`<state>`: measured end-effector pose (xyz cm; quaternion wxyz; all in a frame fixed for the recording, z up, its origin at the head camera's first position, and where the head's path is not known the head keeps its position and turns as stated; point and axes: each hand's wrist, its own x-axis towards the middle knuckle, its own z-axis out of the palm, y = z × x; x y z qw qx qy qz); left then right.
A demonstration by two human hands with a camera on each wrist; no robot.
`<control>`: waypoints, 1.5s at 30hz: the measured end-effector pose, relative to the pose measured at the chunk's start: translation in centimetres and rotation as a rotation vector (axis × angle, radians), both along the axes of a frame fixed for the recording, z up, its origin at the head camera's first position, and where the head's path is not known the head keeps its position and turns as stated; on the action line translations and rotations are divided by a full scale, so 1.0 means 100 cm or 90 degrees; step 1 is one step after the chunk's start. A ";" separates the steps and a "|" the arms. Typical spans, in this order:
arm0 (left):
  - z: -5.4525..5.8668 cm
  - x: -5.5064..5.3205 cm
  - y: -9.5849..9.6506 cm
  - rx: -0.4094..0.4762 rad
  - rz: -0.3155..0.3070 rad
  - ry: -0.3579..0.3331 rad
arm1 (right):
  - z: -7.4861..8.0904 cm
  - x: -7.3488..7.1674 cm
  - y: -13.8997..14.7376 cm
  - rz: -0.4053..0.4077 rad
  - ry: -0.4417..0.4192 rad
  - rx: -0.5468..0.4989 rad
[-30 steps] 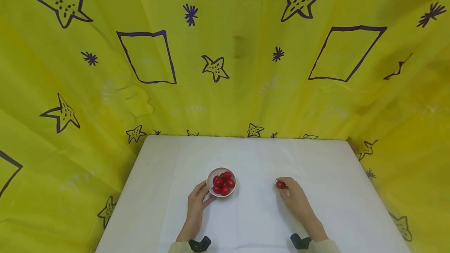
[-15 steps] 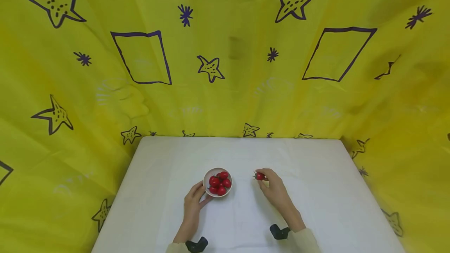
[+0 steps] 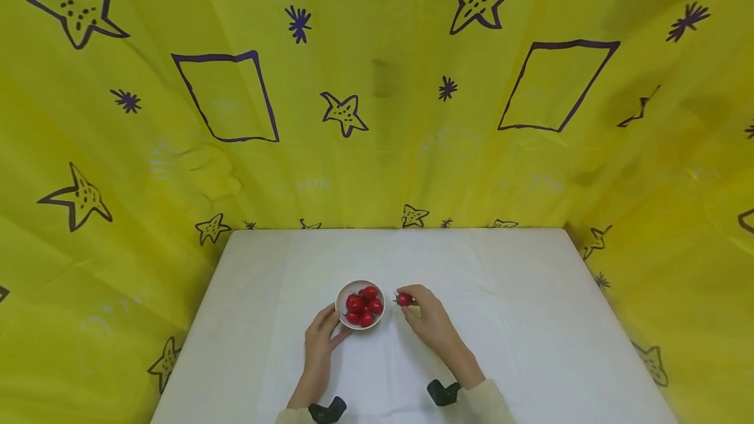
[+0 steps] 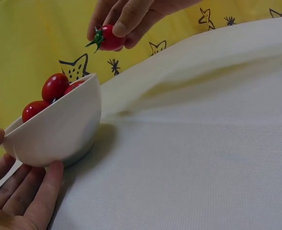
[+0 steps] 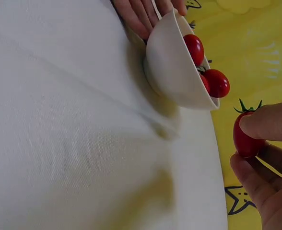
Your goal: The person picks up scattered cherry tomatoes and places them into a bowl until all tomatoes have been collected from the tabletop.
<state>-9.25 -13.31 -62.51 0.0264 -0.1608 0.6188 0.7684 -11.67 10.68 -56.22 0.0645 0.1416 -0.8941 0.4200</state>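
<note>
A small white bowl [image 4: 66, 129] stands on the white-covered table, filled with several red cherry tomatoes [image 3: 364, 306]. My left hand [image 3: 320, 340] holds the bowl from its left side, thumb at the rim and fingers against the lower wall. Just right of the bowl, my right hand [image 3: 434, 324] pinches one cherry tomato [image 5: 247, 136] between thumb and fingers. Its green stem end points toward the bowl in the head view. In the left wrist view this tomato hangs in the air, higher than the bowl's rim and to its right.
The white tabletop [image 3: 495, 286] reaches back to a yellow curtain [image 3: 353, 169] drawn with dark stars and frames, which also runs along both sides. Each wrist wears a black mount [image 3: 443, 392] near the pale sleeves.
My right hand has carried the cherry tomato leftward, from well right of the bowl to close beside it. The left hand keeps its hold on the bowl. The head view has turned slightly right.
</note>
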 end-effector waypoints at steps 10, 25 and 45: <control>0.000 0.000 -0.001 -0.009 0.010 -0.002 | 0.008 -0.005 -0.023 0.096 -0.005 0.012; 0.005 -0.001 0.000 0.002 -0.001 0.012 | 0.014 -0.025 -0.049 0.205 -0.006 0.027; 0.002 -0.002 -0.002 0.009 -0.009 0.018 | -0.012 -0.016 -0.062 0.259 0.086 0.165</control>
